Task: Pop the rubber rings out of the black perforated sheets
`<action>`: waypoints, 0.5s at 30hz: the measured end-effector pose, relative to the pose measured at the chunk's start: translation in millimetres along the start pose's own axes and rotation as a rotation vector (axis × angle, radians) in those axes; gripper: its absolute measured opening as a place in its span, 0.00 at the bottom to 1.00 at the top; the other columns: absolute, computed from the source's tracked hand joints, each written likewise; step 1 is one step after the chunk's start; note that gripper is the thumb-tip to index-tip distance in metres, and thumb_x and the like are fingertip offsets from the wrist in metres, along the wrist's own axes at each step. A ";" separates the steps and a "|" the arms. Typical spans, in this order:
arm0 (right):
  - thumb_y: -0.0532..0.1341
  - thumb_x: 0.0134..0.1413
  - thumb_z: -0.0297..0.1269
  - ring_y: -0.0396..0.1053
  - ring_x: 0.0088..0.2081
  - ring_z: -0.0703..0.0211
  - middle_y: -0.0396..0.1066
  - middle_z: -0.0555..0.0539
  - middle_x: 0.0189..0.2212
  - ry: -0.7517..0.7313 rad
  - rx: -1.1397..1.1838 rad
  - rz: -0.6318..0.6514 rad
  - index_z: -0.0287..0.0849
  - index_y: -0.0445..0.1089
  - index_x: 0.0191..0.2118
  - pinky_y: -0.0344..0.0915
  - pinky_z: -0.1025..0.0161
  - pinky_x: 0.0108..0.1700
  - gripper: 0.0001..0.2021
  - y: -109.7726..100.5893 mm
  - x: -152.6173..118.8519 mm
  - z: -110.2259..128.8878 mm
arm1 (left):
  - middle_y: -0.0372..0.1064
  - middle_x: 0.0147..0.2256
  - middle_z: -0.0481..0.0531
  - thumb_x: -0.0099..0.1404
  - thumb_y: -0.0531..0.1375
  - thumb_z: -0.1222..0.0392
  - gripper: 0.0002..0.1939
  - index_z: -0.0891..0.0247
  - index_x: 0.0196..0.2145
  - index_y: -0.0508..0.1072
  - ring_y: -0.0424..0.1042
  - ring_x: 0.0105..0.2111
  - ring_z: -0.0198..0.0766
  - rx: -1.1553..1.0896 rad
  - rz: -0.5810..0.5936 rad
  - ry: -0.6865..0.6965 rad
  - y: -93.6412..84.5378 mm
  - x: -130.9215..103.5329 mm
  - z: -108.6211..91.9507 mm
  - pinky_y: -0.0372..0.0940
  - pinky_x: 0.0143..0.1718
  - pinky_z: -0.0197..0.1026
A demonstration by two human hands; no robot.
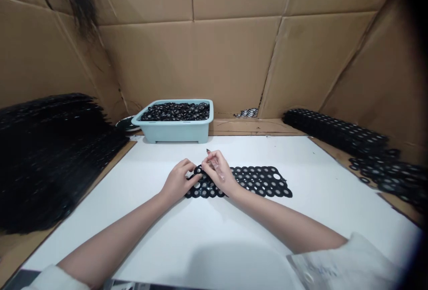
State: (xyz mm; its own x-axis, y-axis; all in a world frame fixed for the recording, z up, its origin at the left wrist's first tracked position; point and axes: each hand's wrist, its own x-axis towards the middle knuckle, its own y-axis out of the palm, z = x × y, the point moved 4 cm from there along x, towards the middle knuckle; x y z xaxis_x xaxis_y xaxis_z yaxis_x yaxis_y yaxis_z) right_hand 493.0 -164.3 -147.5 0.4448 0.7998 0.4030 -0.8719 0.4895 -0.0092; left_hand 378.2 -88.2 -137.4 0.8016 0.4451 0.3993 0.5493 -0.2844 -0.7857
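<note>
A black sheet of joined round pieces with pale centres [257, 181] lies on the white tabletop, running to the right from under my hands. My left hand [180, 178] is closed at the sheet's left end, its thumb and fingers pinching the edge near a black ring. My right hand [222, 176] is curled above the same end, closed around a slim pen-like tool with a clear barrel [218, 169]. One dark tip of the tool points up past the fingers; its other end is hidden. Part of the sheet is covered by the right hand.
A light blue tub [177, 132] full of loose black round pieces [177, 112] stands at the back. Dark stacked strips [50, 156] fill the left side. More black sheets [334, 129] are piled along the right edge. Cardboard walls [234, 58] enclose the white tabletop [160, 236].
</note>
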 end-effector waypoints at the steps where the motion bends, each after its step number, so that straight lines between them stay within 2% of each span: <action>1: 0.56 0.48 0.36 0.65 0.31 0.64 0.63 0.52 0.31 -0.016 -0.041 0.024 0.44 0.53 0.34 0.61 0.63 0.38 0.09 4.7 -1.2 0.2 | 0.58 0.29 0.48 0.58 0.54 0.55 0.09 0.62 0.25 0.63 0.60 0.32 0.37 0.010 0.003 0.003 1.4 0.1 0.7 0.55 0.34 0.38; 4: 0.54 0.47 0.33 0.63 0.30 0.65 0.60 0.51 0.32 -0.029 -0.117 0.095 0.44 0.52 0.35 0.61 0.65 0.35 0.09 14.7 -1.2 0.2 | 0.57 0.28 0.48 0.58 0.54 0.54 0.11 0.62 0.23 0.62 0.59 0.30 0.36 0.050 0.015 0.011 4.7 0.9 3.0 0.54 0.33 0.38; 6: 0.53 0.47 0.31 0.61 0.28 0.66 0.59 0.52 0.30 -0.035 -0.162 0.087 0.44 0.51 0.34 0.60 0.66 0.34 0.08 14.0 1.8 3.4 | 0.56 0.27 0.47 0.58 0.53 0.54 0.11 0.62 0.22 0.60 0.59 0.29 0.36 0.058 0.015 0.002 4.6 1.9 3.2 0.54 0.32 0.37; 9: 0.52 0.47 0.31 0.59 0.28 0.66 0.57 0.52 0.29 -0.046 -0.229 -0.002 0.44 0.51 0.33 0.58 0.66 0.33 0.07 -0.3 6.3 13.7 | 0.55 0.24 0.44 0.59 0.52 0.56 0.06 0.60 0.31 0.62 0.58 0.25 0.34 -0.040 0.111 -0.044 4.9 3.6 0.4 0.52 0.28 0.36; 12: 0.53 0.47 0.31 0.59 0.30 0.64 0.56 0.52 0.29 -0.069 -0.281 -0.085 0.43 0.52 0.32 0.57 0.64 0.36 0.07 -22.2 2.1 24.3 | 0.56 0.22 0.41 0.60 0.49 0.59 0.12 0.57 0.42 0.60 0.57 0.22 0.33 -0.172 0.241 -0.064 7.0 4.0 -7.9 0.52 0.26 0.35; 15: 0.53 0.47 0.31 0.59 0.31 0.64 0.56 0.52 0.28 -0.048 -0.310 -0.101 0.43 0.52 0.31 0.57 0.64 0.37 0.06 -37.3 -9.6 27.7 | 0.60 0.25 0.44 0.60 0.47 0.62 0.11 0.57 0.41 0.62 0.59 0.25 0.33 -0.222 0.264 -0.037 8.7 4.3 -16.3 0.53 0.29 0.35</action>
State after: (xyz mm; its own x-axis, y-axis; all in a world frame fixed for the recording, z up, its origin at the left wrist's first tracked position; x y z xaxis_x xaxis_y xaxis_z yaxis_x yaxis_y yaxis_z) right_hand 515.5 -199.8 -125.7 0.5091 0.7284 0.4585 -0.7172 0.6536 -0.2418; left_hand 390.2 -102.6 -134.8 0.9159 0.3609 0.1756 0.3656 -0.5696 -0.7361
